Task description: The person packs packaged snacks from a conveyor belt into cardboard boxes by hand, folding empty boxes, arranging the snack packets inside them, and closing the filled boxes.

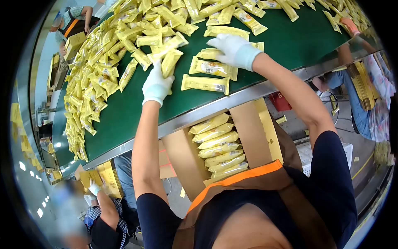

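Currently, held packet (171,62): a yellow, film-wrapped packet in your left hand (157,86), above the green surface (143,93), tilted, its far end against other yellow packets.
Left fingers: clamped on that packet; the glove is white.
Right hand (235,50): also in a white glove, palm down over the loose packets right of your left hand; its fingers are apart. Whether they press on a packet, you cannot tell from this view.
Near row (206,84): yellow packets lying roughly side by side between your right hand and the surface's near edge, the closest one lengthwise to that edge.
Pile (107,54): many more yellow packets, heaped over the surface's far left part and running along its far side.
Metal rail (207,112): along the surface's near edge, between you and the packets.
Open carton (253,135): below the rail, in front of you, flaps out, with a column of yellow packets (219,145) inside.
White crate (306,159): low down, right of the carton.
Left neighbour (108,216): a person with a gloved hand at some yellow cartons (110,178).
Far right: another worker's hand (350,25) beside packets on the surface.
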Action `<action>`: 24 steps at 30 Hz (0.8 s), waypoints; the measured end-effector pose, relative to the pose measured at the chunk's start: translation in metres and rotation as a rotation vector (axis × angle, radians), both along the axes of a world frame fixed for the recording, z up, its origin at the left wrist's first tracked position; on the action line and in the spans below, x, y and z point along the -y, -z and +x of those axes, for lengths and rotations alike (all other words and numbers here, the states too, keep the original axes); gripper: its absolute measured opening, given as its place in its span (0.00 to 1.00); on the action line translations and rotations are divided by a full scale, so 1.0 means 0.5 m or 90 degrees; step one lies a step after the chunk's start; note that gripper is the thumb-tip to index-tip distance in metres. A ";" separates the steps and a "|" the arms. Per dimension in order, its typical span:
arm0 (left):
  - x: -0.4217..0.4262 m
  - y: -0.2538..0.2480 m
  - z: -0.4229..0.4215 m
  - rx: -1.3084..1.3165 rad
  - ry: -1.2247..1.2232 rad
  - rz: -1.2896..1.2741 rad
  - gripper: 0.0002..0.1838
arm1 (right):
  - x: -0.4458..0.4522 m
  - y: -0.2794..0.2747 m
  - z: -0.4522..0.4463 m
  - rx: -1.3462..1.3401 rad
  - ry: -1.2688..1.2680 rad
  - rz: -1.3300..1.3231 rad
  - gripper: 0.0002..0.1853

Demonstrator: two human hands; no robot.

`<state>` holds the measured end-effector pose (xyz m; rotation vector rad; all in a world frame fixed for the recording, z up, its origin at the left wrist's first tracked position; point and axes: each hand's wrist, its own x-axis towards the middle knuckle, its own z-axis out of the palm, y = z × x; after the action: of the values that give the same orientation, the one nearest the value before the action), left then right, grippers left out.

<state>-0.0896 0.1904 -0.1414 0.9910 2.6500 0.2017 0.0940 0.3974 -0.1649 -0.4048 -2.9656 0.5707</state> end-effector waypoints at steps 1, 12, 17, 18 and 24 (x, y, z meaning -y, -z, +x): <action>0.016 -0.003 -0.011 -0.015 0.028 0.016 0.38 | 0.002 -0.004 0.004 -0.054 -0.002 -0.008 0.24; 0.189 0.048 -0.090 0.237 -0.057 0.329 0.23 | 0.079 -0.034 0.041 0.136 0.012 0.057 0.32; 0.235 -0.012 -0.012 0.751 -0.130 0.606 0.27 | 0.010 -0.017 0.083 -0.088 -0.023 -0.204 0.38; 0.250 -0.022 0.006 0.790 -0.142 0.643 0.28 | 0.008 -0.033 0.102 -0.140 -0.031 -0.307 0.36; 0.336 -0.042 0.134 1.050 -0.163 0.819 0.31 | 0.234 -0.178 0.245 -0.051 -0.389 -0.346 0.33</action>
<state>-0.0228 0.0225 -0.1202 0.2555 0.8476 1.8653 0.2166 0.2805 -0.0759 0.5116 -2.7805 1.4141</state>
